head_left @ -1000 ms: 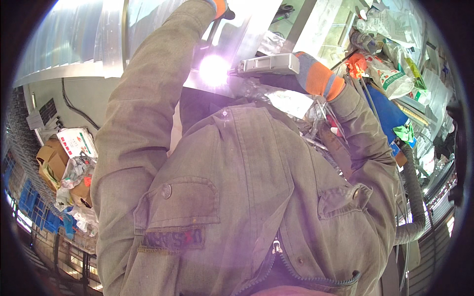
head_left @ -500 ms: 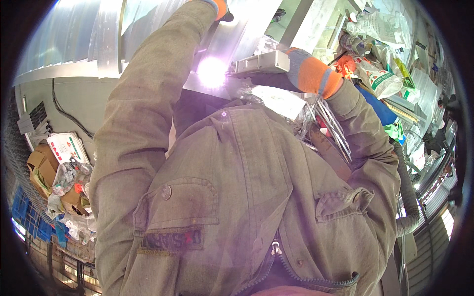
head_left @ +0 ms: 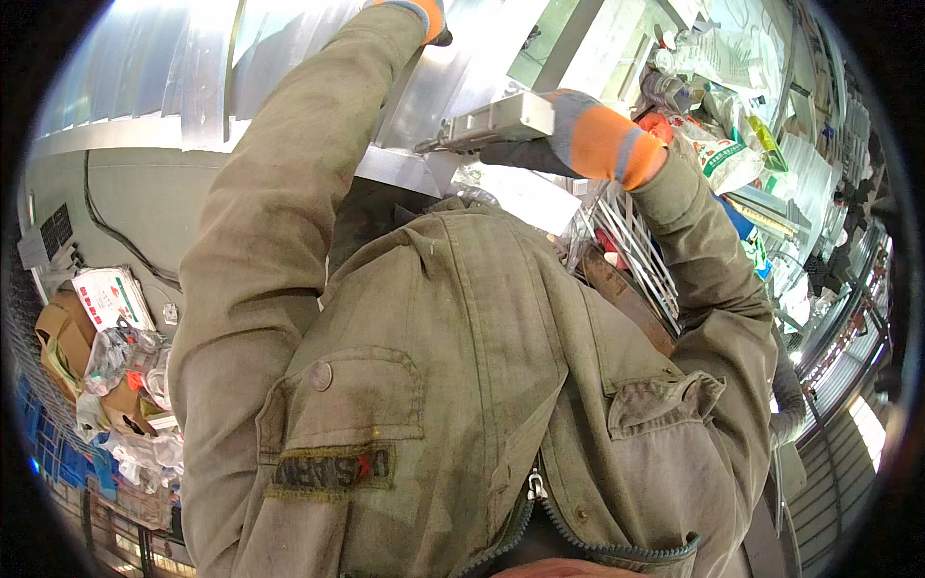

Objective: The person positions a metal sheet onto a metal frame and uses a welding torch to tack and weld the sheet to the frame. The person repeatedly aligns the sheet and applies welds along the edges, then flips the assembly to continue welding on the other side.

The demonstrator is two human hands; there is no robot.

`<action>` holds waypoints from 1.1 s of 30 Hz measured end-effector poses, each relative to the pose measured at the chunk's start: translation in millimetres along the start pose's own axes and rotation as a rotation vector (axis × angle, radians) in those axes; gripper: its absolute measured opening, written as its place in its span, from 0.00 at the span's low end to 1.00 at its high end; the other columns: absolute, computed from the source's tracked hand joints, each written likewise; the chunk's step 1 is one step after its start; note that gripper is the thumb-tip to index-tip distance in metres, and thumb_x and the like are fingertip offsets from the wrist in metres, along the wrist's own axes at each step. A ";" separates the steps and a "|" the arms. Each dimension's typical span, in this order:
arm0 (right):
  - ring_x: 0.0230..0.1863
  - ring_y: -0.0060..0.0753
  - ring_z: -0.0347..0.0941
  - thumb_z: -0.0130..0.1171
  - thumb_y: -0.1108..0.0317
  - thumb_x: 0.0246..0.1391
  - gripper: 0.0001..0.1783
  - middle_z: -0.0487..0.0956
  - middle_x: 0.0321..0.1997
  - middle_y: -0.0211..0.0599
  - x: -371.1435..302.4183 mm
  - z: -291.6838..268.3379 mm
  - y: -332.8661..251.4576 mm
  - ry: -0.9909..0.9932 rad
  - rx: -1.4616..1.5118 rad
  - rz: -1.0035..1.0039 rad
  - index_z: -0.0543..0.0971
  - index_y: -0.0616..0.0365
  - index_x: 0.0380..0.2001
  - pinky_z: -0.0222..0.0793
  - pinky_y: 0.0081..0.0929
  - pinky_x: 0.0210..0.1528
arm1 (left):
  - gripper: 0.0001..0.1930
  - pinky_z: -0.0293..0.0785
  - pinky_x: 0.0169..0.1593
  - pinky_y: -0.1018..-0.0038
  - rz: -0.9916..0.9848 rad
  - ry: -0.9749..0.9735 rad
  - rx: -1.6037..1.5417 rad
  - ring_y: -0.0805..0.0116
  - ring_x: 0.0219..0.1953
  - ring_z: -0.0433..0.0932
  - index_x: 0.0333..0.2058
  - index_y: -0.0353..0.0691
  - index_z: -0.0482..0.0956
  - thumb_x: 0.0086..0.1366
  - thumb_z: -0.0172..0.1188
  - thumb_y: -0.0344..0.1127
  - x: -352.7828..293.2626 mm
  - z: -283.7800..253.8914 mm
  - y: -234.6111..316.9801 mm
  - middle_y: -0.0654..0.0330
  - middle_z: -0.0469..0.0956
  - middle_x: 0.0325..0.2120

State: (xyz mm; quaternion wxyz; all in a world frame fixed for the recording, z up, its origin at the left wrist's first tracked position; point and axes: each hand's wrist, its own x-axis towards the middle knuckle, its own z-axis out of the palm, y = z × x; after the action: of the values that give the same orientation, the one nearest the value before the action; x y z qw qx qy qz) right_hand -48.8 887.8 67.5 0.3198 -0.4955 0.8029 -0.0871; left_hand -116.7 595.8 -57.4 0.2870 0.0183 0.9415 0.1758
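Observation:
In my right hand (head_left: 593, 138), gloved in orange and grey, is a boxy grey metal welding gun (head_left: 501, 122). Its narrow tip points left, close to the edge of a shiny metal sheet (head_left: 409, 168); whether it touches cannot be told. My left hand (head_left: 419, 12), in a matching orange and grey glove, is cut off by the upper edge of the view. It rests by long bright metal panels (head_left: 207, 82), and its fingers are mostly hidden.
Thin metal strips (head_left: 641, 255) lie in a bundle under my right forearm. Bags and wrappings (head_left: 723, 159) are piled at the far right. On the left are a black cable (head_left: 116, 231), a white printed stack (head_left: 113, 297) and cardboard with plastic scraps (head_left: 125, 400).
The bright violet-white glare at the gun's tip has gone out. My right hand and the gun have shifted slightly left. My left hand has stayed nearly in place.

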 end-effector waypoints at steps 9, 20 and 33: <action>0.55 0.35 0.87 0.73 0.65 0.68 0.21 0.90 0.54 0.48 -90.0 -25.8 -86.5 0.361 0.850 0.270 0.86 0.63 0.60 0.81 0.34 0.57 | 0.23 0.73 0.71 0.53 0.035 0.003 0.053 0.43 0.67 0.79 0.53 0.37 0.90 0.68 0.73 0.48 -11.3 6.7 1.9 0.43 0.84 0.59; 0.56 0.38 0.85 0.72 0.70 0.67 0.22 0.88 0.57 0.46 -111.8 51.0 -250.2 0.675 0.769 0.837 0.84 0.66 0.61 0.78 0.36 0.62 | 0.29 0.80 0.63 0.56 -0.053 0.281 -0.436 0.47 0.59 0.86 0.64 0.48 0.84 0.74 0.65 0.59 -102.0 51.0 -54.2 0.53 0.88 0.56; 0.50 0.47 0.87 0.72 0.70 0.65 0.17 0.89 0.49 0.51 -83.2 102.1 -276.1 0.716 0.686 0.670 0.87 0.65 0.54 0.80 0.39 0.53 | 0.19 0.78 0.63 0.50 -0.007 1.219 -0.007 0.42 0.60 0.81 0.57 0.46 0.86 0.73 0.68 0.47 -171.5 92.7 -129.5 0.50 0.84 0.57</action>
State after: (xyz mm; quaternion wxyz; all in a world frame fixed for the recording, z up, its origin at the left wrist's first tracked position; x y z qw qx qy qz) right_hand 242.1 840.3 149.5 0.1810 -0.0234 0.8993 -0.3975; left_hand 85.7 480.9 -81.8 -0.3029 -0.0898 0.9358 0.1567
